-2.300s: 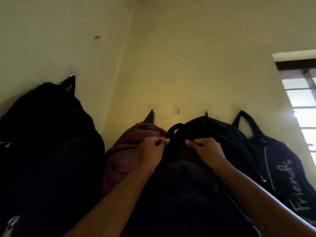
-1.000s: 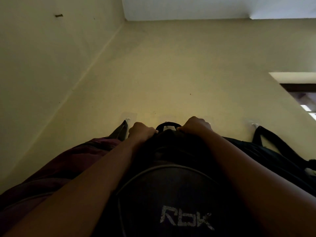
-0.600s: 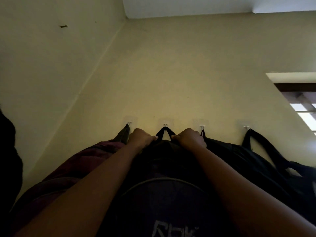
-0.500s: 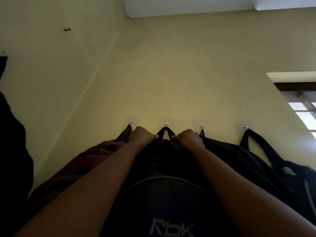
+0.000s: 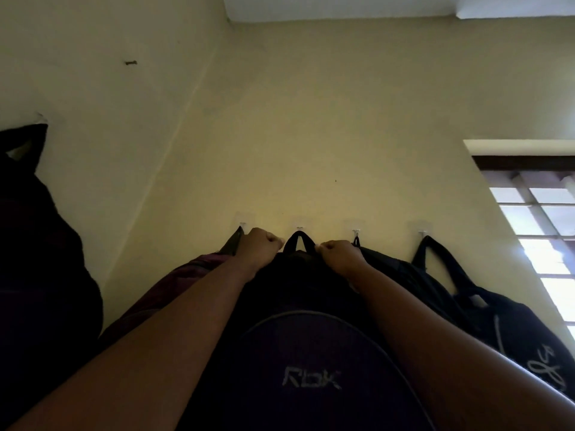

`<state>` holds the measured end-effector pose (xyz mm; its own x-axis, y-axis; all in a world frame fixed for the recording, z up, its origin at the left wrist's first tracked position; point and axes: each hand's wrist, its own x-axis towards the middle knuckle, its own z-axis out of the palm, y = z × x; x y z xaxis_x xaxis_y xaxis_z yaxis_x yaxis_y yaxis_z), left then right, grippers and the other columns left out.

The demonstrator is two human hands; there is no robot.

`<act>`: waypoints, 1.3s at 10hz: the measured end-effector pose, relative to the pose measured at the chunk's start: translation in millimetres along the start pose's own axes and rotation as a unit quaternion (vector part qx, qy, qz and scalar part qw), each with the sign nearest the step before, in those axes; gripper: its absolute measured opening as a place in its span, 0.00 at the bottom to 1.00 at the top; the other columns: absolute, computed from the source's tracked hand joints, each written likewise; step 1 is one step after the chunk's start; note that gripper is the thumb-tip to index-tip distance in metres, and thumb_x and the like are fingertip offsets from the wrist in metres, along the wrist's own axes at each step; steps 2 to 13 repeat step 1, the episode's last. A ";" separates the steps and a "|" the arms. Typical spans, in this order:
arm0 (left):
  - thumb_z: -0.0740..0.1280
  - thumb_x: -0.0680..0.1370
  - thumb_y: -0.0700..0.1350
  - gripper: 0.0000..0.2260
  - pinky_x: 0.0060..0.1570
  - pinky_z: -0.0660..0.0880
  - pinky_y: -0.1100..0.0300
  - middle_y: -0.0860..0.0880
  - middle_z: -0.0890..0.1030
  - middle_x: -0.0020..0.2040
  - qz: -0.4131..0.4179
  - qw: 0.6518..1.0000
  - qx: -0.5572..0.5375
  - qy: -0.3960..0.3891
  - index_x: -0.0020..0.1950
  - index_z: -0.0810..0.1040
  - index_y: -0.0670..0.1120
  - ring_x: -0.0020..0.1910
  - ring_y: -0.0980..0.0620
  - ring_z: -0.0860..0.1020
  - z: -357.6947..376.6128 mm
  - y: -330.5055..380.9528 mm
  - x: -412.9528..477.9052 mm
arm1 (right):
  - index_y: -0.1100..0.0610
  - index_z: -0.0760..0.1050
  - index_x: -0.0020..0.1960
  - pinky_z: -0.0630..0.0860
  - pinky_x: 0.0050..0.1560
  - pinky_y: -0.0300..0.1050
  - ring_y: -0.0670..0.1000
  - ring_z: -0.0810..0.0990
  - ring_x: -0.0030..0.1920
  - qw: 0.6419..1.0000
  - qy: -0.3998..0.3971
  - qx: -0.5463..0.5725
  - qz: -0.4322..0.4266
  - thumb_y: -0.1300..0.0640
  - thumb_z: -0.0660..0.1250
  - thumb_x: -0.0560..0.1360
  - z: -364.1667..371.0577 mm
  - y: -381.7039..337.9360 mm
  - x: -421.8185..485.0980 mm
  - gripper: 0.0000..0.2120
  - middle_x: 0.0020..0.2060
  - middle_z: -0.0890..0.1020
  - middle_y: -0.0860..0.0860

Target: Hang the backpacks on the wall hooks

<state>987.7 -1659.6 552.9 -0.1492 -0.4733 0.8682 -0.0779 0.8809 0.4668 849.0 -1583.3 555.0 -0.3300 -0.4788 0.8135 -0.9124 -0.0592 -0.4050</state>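
Observation:
A dark backpack marked "Rbk" (image 5: 311,353) is raised against the yellow wall in front of me. Its black top loop (image 5: 299,241) sits right under a small wall hook (image 5: 299,228), seemingly caught on it. My left hand (image 5: 259,245) grips the bag's top edge just left of the loop. My right hand (image 5: 337,253) grips the top edge just right of it. A maroon backpack (image 5: 186,275) hangs from the hook (image 5: 242,225) to the left. Two dark backpacks (image 5: 404,275) (image 5: 513,331) hang from hooks (image 5: 356,232) (image 5: 422,234) to the right.
Another black backpack (image 5: 40,259) hangs on the side wall at the left, close to my left arm. A window (image 5: 547,231) with bright panes is at the right. The room corner runs up between the two walls.
Both hands lifted the Rbk backpack up to the wall, and its loop reached the second hook. Since half a second ago the hands and bag have barely moved; the view shifted slightly.

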 end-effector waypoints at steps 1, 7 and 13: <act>0.62 0.79 0.48 0.14 0.53 0.68 0.63 0.46 0.80 0.59 -0.023 0.996 -0.084 -0.006 0.57 0.80 0.43 0.60 0.47 0.76 -18.2 9.2 -34.6 | 0.61 0.76 0.60 0.74 0.61 0.52 0.59 0.76 0.59 0.997 0.052 0.048 0.038 0.49 0.55 0.80 -12.8 -16.2 -39.1 0.20 0.58 0.79 0.60; 0.62 0.79 0.48 0.14 0.53 0.68 0.63 0.46 0.80 0.59 -0.023 0.996 -0.084 -0.006 0.57 0.80 0.43 0.60 0.47 0.76 -18.2 9.2 -34.6 | 0.61 0.76 0.60 0.74 0.61 0.52 0.59 0.76 0.59 0.997 0.052 0.048 0.038 0.49 0.55 0.80 -12.8 -16.2 -39.1 0.20 0.58 0.79 0.60; 0.62 0.79 0.48 0.14 0.53 0.68 0.63 0.46 0.80 0.59 -0.023 0.996 -0.084 -0.006 0.57 0.80 0.43 0.60 0.47 0.76 -18.2 9.2 -34.6 | 0.61 0.76 0.60 0.74 0.61 0.52 0.59 0.76 0.59 0.997 0.052 0.048 0.038 0.49 0.55 0.80 -12.8 -16.2 -39.1 0.20 0.58 0.79 0.60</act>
